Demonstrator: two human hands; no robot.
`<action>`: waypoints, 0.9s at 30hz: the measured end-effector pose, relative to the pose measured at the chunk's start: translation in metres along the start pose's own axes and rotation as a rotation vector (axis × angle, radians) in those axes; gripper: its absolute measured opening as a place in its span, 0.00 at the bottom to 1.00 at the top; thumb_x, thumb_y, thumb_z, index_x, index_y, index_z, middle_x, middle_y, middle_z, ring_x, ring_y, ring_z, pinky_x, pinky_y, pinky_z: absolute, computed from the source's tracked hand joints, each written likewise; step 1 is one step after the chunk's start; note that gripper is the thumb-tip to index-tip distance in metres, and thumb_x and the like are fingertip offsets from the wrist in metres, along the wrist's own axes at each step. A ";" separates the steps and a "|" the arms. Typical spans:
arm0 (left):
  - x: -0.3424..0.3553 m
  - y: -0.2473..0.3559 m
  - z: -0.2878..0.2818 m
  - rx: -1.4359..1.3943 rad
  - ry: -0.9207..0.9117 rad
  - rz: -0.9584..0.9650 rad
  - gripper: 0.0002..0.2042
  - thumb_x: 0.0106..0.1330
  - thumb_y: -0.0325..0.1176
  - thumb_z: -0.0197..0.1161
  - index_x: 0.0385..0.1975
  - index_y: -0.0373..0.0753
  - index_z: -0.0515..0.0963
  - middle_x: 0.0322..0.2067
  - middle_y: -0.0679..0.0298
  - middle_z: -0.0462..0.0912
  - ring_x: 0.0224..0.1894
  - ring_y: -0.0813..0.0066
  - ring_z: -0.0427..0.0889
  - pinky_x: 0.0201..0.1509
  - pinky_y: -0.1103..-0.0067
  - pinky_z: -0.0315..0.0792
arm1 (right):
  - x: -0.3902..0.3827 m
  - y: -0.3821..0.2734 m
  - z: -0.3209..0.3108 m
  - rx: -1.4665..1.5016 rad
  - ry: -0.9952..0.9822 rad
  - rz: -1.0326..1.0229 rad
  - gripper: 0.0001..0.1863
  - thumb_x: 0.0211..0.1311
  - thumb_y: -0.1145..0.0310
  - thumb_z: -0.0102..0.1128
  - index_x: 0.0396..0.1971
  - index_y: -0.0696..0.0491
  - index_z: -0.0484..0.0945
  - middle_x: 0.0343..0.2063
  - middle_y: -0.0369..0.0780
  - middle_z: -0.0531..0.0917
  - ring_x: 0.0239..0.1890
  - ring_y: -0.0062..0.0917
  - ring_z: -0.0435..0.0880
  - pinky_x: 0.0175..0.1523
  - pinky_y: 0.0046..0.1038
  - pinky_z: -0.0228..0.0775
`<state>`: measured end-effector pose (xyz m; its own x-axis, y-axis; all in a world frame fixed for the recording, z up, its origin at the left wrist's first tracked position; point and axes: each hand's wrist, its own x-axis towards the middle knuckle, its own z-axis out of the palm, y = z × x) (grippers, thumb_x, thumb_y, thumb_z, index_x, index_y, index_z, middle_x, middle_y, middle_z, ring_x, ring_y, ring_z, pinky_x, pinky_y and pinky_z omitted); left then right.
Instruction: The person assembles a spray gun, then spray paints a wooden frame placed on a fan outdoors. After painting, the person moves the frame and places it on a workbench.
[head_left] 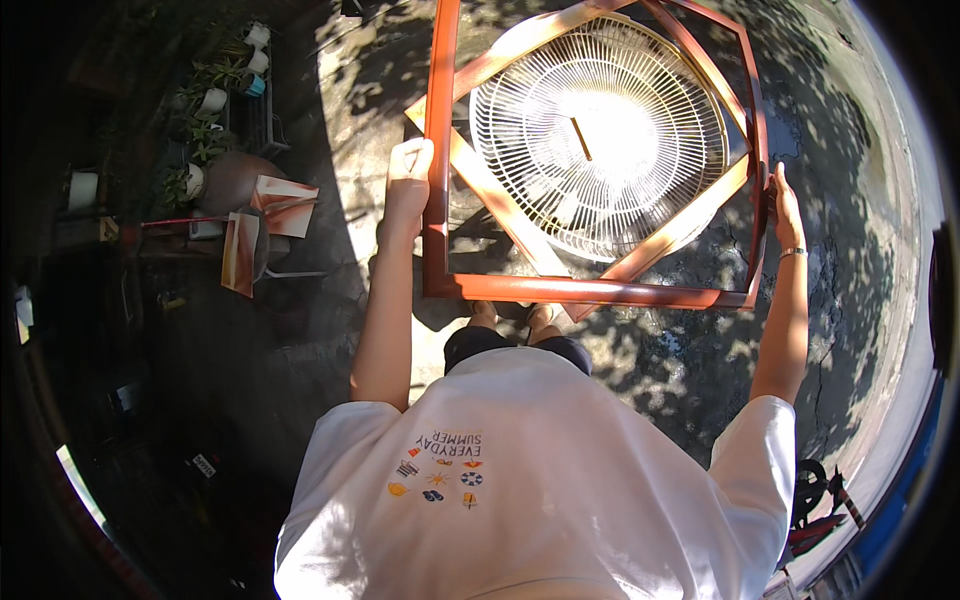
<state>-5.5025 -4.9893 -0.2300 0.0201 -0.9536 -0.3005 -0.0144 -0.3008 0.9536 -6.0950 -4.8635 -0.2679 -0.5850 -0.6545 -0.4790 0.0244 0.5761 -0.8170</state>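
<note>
Up in front of me I hold a reddish-brown wooden frame [600,291] by its two sides. Paler wooden slats [497,203] cross its corners inside, making a tilted square. Within that square sits a round wire fan grille [520,110], its middle washed out by bright glare, with a short dark bar there. My left hand [408,170] is closed on the left rail, thumb side showing. Along the right rail lies my right hand [787,208], gripping the edge; part of its fingers is hidden behind the wood.
Potted plants [213,100] line a stand at the far left. Nearer, brownish panels [285,205] rest by a large rounded brown pot [235,180]. Sun and leaf shadows cover the concrete ground [690,375]. A pale kerb [905,200] curves along the right. My feet [541,314] are below the frame.
</note>
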 end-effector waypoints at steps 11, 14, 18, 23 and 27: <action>-0.060 -0.020 -0.118 0.024 0.206 -0.061 0.19 0.77 0.46 0.44 0.52 0.37 0.73 0.40 0.62 0.82 0.36 0.78 0.81 0.35 0.82 0.73 | -0.110 -0.077 0.041 -0.233 0.581 -0.750 0.22 0.75 0.53 0.46 0.38 0.57 0.80 0.12 0.33 0.75 0.11 0.15 0.71 0.18 0.20 0.62; -0.100 -0.016 -0.141 -0.013 0.289 -0.034 0.19 0.77 0.45 0.45 0.51 0.36 0.73 0.40 0.62 0.82 0.35 0.78 0.82 0.37 0.82 0.72 | -0.211 -0.102 0.142 0.326 0.074 -0.777 0.21 0.77 0.56 0.42 0.35 0.58 0.76 0.07 0.29 0.62 0.07 0.11 0.56 0.13 0.17 0.46; -0.148 0.012 -0.154 -0.159 0.042 0.262 0.21 0.77 0.45 0.42 0.53 0.33 0.72 0.44 0.57 0.81 0.43 0.73 0.82 0.43 0.79 0.72 | -0.378 -0.117 0.335 0.831 -0.771 -0.522 0.18 0.78 0.57 0.37 0.41 0.57 0.70 0.08 0.30 0.61 0.04 0.14 0.56 0.11 0.19 0.53; -0.181 0.056 -0.225 -0.291 -0.062 0.678 0.27 0.73 0.44 0.55 0.60 0.27 0.63 0.53 0.52 0.76 0.55 0.70 0.76 0.58 0.74 0.70 | -0.485 -0.113 0.504 1.080 -1.492 0.004 0.32 0.76 0.48 0.35 0.66 0.59 0.57 0.55 0.60 0.74 0.56 0.45 0.77 0.61 0.39 0.68; -0.204 0.054 -0.338 -0.334 0.282 0.590 0.12 0.74 0.33 0.54 0.47 0.31 0.70 0.41 0.55 0.82 0.44 0.73 0.82 0.48 0.81 0.75 | -0.581 -0.105 0.600 0.950 -1.528 0.082 0.36 0.75 0.44 0.30 0.67 0.60 0.54 0.55 0.53 0.76 0.60 0.40 0.74 0.68 0.39 0.59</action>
<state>-5.1694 -4.8059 -0.1100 0.3607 -0.9016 0.2386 0.2023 0.3254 0.9237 -5.2712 -4.8378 -0.0969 0.6146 -0.7844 0.0836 0.7414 0.5381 -0.4010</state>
